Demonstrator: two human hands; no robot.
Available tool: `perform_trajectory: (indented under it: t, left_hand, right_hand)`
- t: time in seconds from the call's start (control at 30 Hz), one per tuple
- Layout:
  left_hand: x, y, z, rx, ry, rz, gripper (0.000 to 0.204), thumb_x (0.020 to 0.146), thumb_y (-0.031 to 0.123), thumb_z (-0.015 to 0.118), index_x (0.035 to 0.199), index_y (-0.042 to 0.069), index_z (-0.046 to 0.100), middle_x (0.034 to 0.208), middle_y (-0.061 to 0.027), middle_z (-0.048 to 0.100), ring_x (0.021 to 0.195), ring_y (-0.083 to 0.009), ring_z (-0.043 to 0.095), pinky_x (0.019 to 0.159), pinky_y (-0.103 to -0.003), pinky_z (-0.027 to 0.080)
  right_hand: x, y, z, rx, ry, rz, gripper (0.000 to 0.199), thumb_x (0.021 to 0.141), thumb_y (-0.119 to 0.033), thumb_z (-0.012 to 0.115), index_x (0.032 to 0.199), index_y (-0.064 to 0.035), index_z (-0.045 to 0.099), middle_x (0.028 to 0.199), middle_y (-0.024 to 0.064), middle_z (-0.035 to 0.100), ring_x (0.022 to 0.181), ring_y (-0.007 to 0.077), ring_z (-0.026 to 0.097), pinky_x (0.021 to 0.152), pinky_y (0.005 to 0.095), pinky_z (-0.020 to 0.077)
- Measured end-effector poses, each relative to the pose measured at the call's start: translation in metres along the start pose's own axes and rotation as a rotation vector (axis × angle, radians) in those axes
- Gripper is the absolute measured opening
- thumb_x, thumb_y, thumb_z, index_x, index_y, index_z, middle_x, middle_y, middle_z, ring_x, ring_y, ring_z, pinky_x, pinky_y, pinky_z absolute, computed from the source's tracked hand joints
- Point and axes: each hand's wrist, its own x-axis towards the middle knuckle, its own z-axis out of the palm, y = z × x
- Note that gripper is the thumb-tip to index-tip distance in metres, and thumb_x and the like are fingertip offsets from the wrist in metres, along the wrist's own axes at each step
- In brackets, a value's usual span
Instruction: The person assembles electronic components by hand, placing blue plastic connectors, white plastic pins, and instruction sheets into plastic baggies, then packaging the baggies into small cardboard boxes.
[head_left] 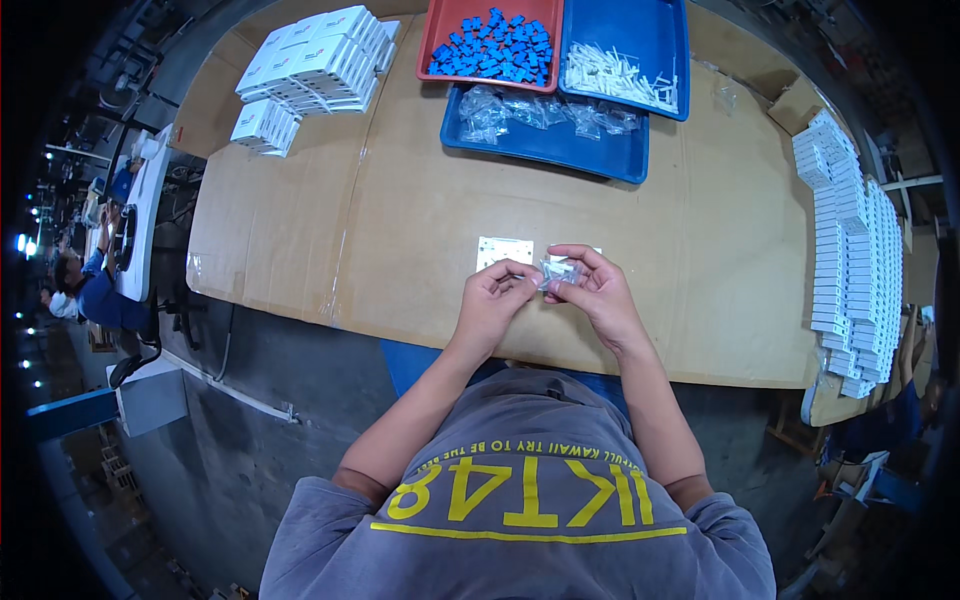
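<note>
Close to the table's near edge, my left hand (499, 302) and my right hand (602, 300) meet over a small clear plastic bag (560, 270). Thumb and fingers of the right hand pinch the bag, and something pale shows inside it. The left hand's fingertips are closed at the bag's left edge. Just beyond the left hand lies a flat white piece with small holes or marks (506, 249), partly covered by the fingers. A second white edge shows behind my right hand, mostly hidden.
A red tray (433, 60) of blue parts and a blue tray (680, 60) of white sticks overlap another blue tray (600, 163) of clear bags. White boxes (310, 60) are stacked far left, white pieces (850, 250) at right. Another person (110, 290) sits at far left.
</note>
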Motion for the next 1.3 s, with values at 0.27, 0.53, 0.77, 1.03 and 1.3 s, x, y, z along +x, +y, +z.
perform_trajectory:
  t: [0.27,0.53,0.77,1.03,1.3]
  left_hand:
    - [-0.001,-0.004,0.001,-0.033,-0.046,0.015,0.034,0.095,-0.002,0.068,0.128,0.001,0.063,0.102,-0.0026,0.068,0.091,-0.0063,0.065,0.080,-0.021,0.050]
    - [0.000,0.000,0.007,-0.059,-0.034,0.096,0.030,0.097,-0.001,0.065,0.128,0.000,0.064,0.108,-0.0035,0.068,0.087,-0.0044,0.063,0.076,-0.021,0.049]
    - [-0.001,0.000,0.011,-0.059,-0.003,0.077,0.028,0.100,0.001,0.062,0.128,0.000,0.060,0.102,-0.0027,0.064,0.084,-0.0071,0.060,0.078,-0.023,0.052]
    - [0.008,0.002,-0.006,0.095,-0.013,0.122,0.029,0.103,0.000,0.054,0.131,0.000,0.058,0.099,-0.0033,0.064,0.087,-0.0066,0.061,0.078,-0.023,0.052]
    - [0.010,0.004,-0.014,-0.200,0.046,-0.023,0.034,0.102,0.003,0.059,0.136,0.000,0.055,0.107,-0.0041,0.065,0.095,-0.0087,0.062,0.086,-0.026,0.052]
  right_hand:
    - [0.001,0.010,0.005,-0.074,0.011,-0.027,0.041,0.090,0.009,0.061,0.129,-0.0015,0.059,0.099,0.0052,0.065,0.082,0.0091,0.062,0.069,0.0244,0.0538]
    - [0.000,0.017,0.018,0.157,0.213,-0.064,0.034,0.094,0.005,0.061,0.127,-0.0017,0.057,0.095,0.0071,0.067,0.075,0.0099,0.063,0.065,0.0260,0.0556]
    - [0.001,0.030,0.013,0.277,0.169,-0.017,0.027,0.098,0.000,0.064,0.124,-0.0010,0.059,0.094,0.0053,0.068,0.079,0.0111,0.066,0.068,0.0265,0.0584]
    - [0.002,0.030,-0.003,0.131,0.120,0.070,0.016,0.099,-0.008,0.069,0.111,0.0016,0.069,0.088,0.0061,0.070,0.077,0.0114,0.067,0.069,0.0278,0.0602]
    - [0.005,0.024,0.005,0.056,0.120,0.044,0.020,0.100,-0.003,0.064,0.119,0.0037,0.066,0.093,0.0085,0.069,0.079,0.0156,0.071,0.072,0.0300,0.0623]
